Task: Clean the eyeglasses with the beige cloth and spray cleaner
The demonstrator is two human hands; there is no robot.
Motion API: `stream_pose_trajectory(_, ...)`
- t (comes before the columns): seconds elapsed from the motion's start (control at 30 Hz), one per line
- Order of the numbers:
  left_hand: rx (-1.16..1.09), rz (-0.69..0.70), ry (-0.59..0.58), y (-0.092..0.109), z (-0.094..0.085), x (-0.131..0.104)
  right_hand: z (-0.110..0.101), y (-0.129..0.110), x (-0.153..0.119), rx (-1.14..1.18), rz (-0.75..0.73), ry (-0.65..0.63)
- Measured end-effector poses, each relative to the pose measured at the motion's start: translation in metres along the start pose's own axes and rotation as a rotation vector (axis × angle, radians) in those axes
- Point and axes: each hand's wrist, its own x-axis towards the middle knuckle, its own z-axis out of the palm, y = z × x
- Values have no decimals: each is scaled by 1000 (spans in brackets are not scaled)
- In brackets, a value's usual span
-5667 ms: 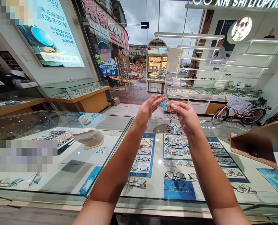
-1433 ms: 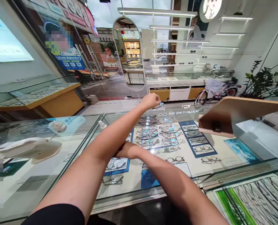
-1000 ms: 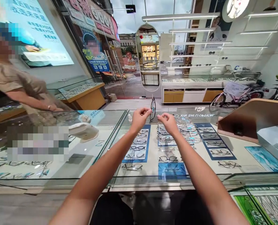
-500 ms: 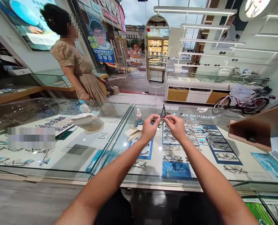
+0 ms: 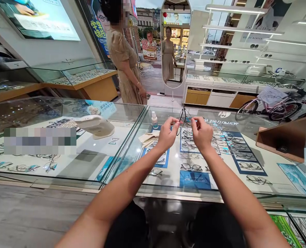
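Observation:
Dark-rimmed glasses (image 5: 184, 117) are held up above the glass display counter, between my two hands. My left hand (image 5: 168, 132) pinches their left side with thumb and fingertips. My right hand (image 5: 202, 132) is closed at their right, its fingertips bunched close to a thin temple; the exact contact is too small to make out. Left of my left hand, a folded beige cloth (image 5: 148, 138) lies on the counter near a small white spray bottle (image 5: 155, 120). Rows of glasses (image 5: 191, 167) show under the glass below my hands.
The glass counter (image 5: 142, 189) spans the front. A white handheld device (image 5: 97, 126) stands at left, a wooden stand (image 5: 279, 143) at right. Beyond the counter are a person (image 5: 127, 58), an oval mirror (image 5: 175, 44) and a bicycle (image 5: 274, 103).
My hands have moved apart, the right one shifting rightward from the glasses' middle. The person beyond the counter appears further right and now shows in the mirror. The camera view has tilted down.

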Motion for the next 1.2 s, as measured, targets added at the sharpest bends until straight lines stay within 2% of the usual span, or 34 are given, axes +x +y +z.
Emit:
stream_pose_trajectory(0.2, 50, -10, -41, 0, -2, 0, -3, 2, 3, -12, 56, 99)
stream_pose_trajectory(0.43, 88, 10, -44, 2, -4, 1, -7, 1, 7, 15, 21, 172)
stream_pose_trajectory(0.63, -3, -9, 3, 4, -3, 1, -5, -8, 2, 143, -27, 49)
stream_pose_trajectory(0.77, -5, 16, -37, 2, 1, -2, 0, -8, 1, 217, -3, -26)
stream_pose_trajectory(1.2, -66, 9, -23, 1, 11, -10, 5, -4, 3, 309, 131, -78)
